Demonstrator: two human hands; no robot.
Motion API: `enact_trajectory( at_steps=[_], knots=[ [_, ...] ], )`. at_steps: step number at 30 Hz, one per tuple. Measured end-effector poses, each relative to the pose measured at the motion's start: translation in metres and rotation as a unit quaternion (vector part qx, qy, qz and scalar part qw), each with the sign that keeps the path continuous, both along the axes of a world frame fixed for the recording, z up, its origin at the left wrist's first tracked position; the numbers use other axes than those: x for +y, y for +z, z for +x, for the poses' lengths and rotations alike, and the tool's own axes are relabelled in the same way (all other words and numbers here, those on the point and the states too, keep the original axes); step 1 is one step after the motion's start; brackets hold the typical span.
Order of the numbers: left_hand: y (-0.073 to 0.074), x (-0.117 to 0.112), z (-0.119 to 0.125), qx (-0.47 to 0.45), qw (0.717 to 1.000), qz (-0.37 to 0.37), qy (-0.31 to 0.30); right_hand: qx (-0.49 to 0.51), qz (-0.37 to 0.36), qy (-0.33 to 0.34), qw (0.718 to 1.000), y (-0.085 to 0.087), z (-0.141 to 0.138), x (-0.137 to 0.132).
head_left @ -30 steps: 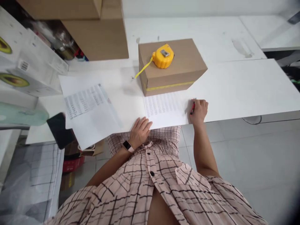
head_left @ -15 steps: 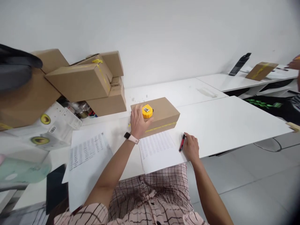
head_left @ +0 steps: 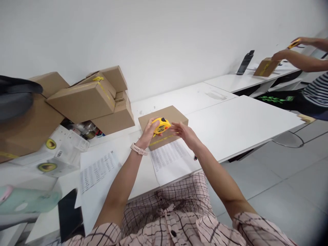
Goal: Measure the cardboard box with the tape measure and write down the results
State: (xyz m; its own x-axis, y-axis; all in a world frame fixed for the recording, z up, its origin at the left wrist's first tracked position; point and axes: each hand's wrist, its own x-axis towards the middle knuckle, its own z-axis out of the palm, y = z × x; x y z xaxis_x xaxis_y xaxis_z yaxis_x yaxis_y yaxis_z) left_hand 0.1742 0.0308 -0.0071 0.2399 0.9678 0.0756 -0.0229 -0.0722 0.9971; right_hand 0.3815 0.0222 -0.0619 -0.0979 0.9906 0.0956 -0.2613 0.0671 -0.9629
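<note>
My left hand [head_left: 148, 132] grips a yellow tape measure [head_left: 161, 125] and holds it on its side above a closed cardboard box [head_left: 166, 114]. Close to the front end of the tape measure is my right hand [head_left: 186, 135], its fingers stretched out and holding nothing that I can see. The box has yellow tape along its front side. Just in front of it lie printed sheets [head_left: 170, 164]. A pen [head_left: 195, 158] shows only its tip beside my right forearm.
Stacked cardboard boxes [head_left: 82, 102], white cartons with avocado pictures [head_left: 61, 150] and another printed sheet [head_left: 97, 174] are on the left. A green bottle [head_left: 30, 201] lies near a dark flat object [head_left: 70, 212]. At right, a co-worker's hands [head_left: 287, 53] are over a small box [head_left: 266, 67].
My left hand has raised the tape measure off the box and turned it. My right hand has left the pen and moved up beside the tape measure. A co-worker's arms have come further into view.
</note>
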Motion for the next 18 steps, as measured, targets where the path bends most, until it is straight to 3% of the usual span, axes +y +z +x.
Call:
enact_trajectory(
  at_steps=[3,11,18],
  knots=[
    [0.006,-0.004,-0.001,0.04,0.999,-0.018,0.015,0.026,-0.042,0.066,0.997,0.026,-0.013,0.016],
    [0.019,0.001,-0.012,0.002,0.999,-0.012,-0.032,-0.032,-0.017,0.142,0.989,0.056,-0.007,0.04],
    [0.032,0.001,-0.017,-0.006,1.0,0.015,-0.021,-0.03,-0.034,0.223,0.974,0.082,-0.009,0.061]
  ],
)
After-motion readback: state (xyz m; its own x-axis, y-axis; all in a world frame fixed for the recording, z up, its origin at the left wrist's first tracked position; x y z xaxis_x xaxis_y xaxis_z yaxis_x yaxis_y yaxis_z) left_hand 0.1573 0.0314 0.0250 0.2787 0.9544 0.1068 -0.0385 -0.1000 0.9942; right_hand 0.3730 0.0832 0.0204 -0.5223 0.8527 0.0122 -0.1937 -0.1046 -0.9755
